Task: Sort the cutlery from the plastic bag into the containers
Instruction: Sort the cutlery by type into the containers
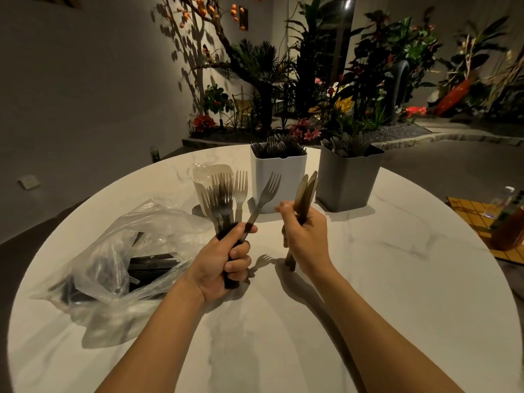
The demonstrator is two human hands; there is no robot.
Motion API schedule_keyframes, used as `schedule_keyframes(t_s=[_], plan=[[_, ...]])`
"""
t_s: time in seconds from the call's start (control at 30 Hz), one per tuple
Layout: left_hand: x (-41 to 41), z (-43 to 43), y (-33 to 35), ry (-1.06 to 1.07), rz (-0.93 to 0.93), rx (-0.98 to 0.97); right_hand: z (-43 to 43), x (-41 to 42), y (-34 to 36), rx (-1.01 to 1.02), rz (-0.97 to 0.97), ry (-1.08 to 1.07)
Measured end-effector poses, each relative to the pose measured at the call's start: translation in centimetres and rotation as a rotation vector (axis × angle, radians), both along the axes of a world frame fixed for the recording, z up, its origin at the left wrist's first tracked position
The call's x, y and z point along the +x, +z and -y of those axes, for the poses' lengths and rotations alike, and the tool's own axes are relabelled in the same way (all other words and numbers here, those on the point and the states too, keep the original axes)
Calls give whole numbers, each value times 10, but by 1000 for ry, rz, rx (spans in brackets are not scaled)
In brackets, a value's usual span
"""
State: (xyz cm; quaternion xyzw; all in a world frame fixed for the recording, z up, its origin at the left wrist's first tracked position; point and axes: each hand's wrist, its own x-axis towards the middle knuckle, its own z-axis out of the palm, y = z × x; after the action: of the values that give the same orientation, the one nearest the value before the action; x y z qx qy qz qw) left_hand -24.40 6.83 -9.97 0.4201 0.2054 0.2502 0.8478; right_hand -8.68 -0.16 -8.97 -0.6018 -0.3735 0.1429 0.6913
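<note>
Mid-sort, the left hand [224, 262] grips a bunch of forks [224, 194] and the right hand [304, 239] grips knives [304, 191], each likely bound for its matching container next.

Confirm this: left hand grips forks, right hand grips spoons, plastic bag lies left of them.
Not quite: the right hand grips knives, not spoons, as the head view shows. The left hand does grip forks, and the plastic bag lies left of them.

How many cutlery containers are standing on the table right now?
3: a cream container at the left behind the forks held up in front of it, a white container in the middle, and a grey container at the right. None appears hidden.
</note>
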Motion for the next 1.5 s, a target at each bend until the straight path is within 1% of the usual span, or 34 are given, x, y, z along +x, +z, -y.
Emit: schedule_keyframes(t_s=[0.07,0.13,0.2,0.33,0.37,0.47,0.6,0.73,0.83,0.9,0.97,1.2,1.3,1.4,1.47,1.5], plan=[[0,0,1,9,-2,13,3,-3,-3,-40,-2,52],[2,1,1,8,-17,27,5,-8,-7,-121,35,103],[3,2,2,-1,-34,47,6,-10,-8,-183,37,105],[9,7,6,11,-67,91,7,-5,-4,-196,-111,111],[12,8,8,23,-79,110,10,-3,-2,-209,-116,110],[27,10,20,53,-77,138,24,12,13,-268,-30,59],[61,14,40,51,-83,143,37,57,48,-307,99,-62],[98,19,63,15,-81,193,48,106,95,-273,126,-124],[130,19,77,-12,-60,241,56,149,130,-226,202,-218],[150,19,85,-18,-55,258,55,176,146,-174,217,-263],[165,18,92,-22,-52,254,47,199,155,-163,246,-306],[192,11,91,-22,-33,293,5,238,155,-281,349,-374],[196,6,84,-29,-50,304,-9,247,144,-463,477,-421],[198,1,76,-38,-66,316,-17,254,131,-645,530,-374],[198,1,72,-36,-76,323,-21,256,123,-686,529,-316],[199,1,71,-36,-78,326,-22,257,121,-671,510,-301]])
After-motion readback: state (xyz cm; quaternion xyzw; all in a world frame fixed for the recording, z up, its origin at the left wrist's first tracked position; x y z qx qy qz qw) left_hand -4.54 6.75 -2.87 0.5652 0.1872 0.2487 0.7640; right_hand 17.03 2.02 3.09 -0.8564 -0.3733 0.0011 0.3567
